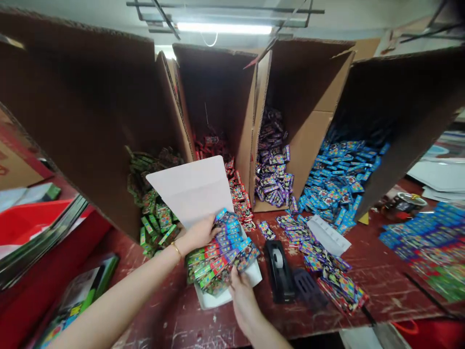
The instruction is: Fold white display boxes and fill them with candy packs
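Observation:
A fanned layer of small printed packets (pixel 225 247), blue, red and green, lies in and over an open white cardboard box (pixel 212 300). The box's white lid (pixel 194 186) stands raised at the back. From the left, my left hand (pixel 199 235) grips the packets at their upper edge, its fingertips partly hidden behind them. My right hand (pixel 244 296) pinches the lower right edge, thumb on top. A black tape dispenser (pixel 279 271) with a roll of tape stands just right of the box.
Behind are tall cardboard bins with green packets (pixel 158 225), red packets (pixel 240 196), purple packets (pixel 274 179) and blue packets (pixel 332 179). Purple packets (pixel 308 247) and a white card strip (pixel 329 235) lie on the red table (pixel 385 271). More stacked packets (pixel 432 242) are at right.

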`<move>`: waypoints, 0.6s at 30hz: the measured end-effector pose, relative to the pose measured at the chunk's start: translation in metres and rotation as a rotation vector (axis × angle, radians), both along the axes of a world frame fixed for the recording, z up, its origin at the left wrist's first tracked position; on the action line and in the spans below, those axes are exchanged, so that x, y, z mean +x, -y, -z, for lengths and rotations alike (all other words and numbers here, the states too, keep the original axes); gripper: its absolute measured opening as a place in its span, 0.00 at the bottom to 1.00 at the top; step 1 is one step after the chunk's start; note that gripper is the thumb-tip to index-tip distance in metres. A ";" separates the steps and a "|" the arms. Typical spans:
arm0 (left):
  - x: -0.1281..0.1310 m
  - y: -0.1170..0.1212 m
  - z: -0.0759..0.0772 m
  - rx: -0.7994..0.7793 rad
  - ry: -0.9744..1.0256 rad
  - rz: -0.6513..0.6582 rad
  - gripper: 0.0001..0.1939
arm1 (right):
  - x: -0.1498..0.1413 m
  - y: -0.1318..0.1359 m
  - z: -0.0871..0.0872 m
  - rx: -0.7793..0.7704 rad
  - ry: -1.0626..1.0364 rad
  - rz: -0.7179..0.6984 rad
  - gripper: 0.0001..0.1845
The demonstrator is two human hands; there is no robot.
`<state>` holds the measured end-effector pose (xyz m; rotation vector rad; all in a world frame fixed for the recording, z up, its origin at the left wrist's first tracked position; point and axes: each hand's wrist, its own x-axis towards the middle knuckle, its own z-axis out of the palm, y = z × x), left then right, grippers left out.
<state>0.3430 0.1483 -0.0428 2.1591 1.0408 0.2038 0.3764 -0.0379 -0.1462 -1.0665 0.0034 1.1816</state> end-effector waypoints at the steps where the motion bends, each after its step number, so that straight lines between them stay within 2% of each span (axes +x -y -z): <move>1: -0.003 0.002 0.000 0.058 -0.037 0.015 0.15 | 0.007 0.004 -0.004 -0.014 -0.039 0.006 0.46; 4: -0.009 0.008 -0.007 0.209 -0.132 0.104 0.22 | 0.018 0.011 -0.016 0.009 -0.116 0.006 0.41; 7: -0.009 0.016 -0.016 0.447 -0.312 0.210 0.28 | 0.015 0.013 -0.019 0.036 -0.184 0.018 0.37; 10: -0.007 0.021 -0.019 0.561 -0.537 0.274 0.27 | 0.009 0.011 -0.016 0.015 -0.214 0.010 0.34; 13: -0.007 0.029 -0.021 0.457 -0.547 0.322 0.34 | 0.011 0.011 -0.015 -0.043 -0.267 0.021 0.31; 15: -0.007 0.038 -0.023 0.313 -0.549 0.402 0.47 | 0.016 0.011 -0.017 -0.067 -0.331 0.021 0.28; 17: -0.007 0.052 -0.025 0.191 -0.588 0.465 0.66 | 0.023 0.011 -0.022 -0.020 -0.378 -0.007 0.26; 18: -0.007 0.058 -0.025 0.167 -0.621 0.464 0.71 | 0.025 0.011 -0.024 0.019 -0.393 -0.028 0.25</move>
